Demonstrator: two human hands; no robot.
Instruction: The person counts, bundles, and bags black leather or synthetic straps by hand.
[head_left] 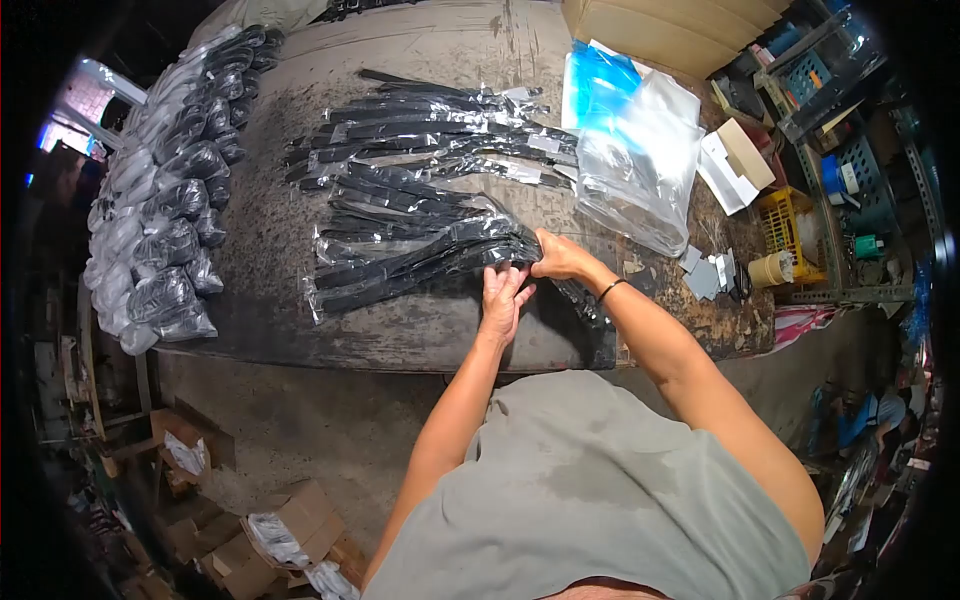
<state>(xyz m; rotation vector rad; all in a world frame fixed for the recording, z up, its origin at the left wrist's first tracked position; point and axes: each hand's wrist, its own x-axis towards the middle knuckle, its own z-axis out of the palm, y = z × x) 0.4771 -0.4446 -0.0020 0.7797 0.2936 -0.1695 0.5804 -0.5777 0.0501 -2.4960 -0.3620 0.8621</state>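
Observation:
Long black strips in clear plastic sleeves lie in rows across the table. Both hands are at the right end of the nearest bundle of black strips [420,262], which bends up and over there. My right hand [562,257] is closed round the bundle's end, its fingertips partly hidden. Just left of it, my left hand [503,303] has its fingers curled against the near side of the bundle, with the thumb apart. Part of the bundle hangs down past my hands toward the table edge. Further strips [430,130] lie behind.
A tall pile of clear-bagged black items [165,210] lines the table's left side. Clear and blue plastic bags [640,150] lie at the back right, near a cardboard box [670,30]. A tape roll [770,270] and yellow basket [785,225] stand right. Open cartons [290,525] sit on the floor.

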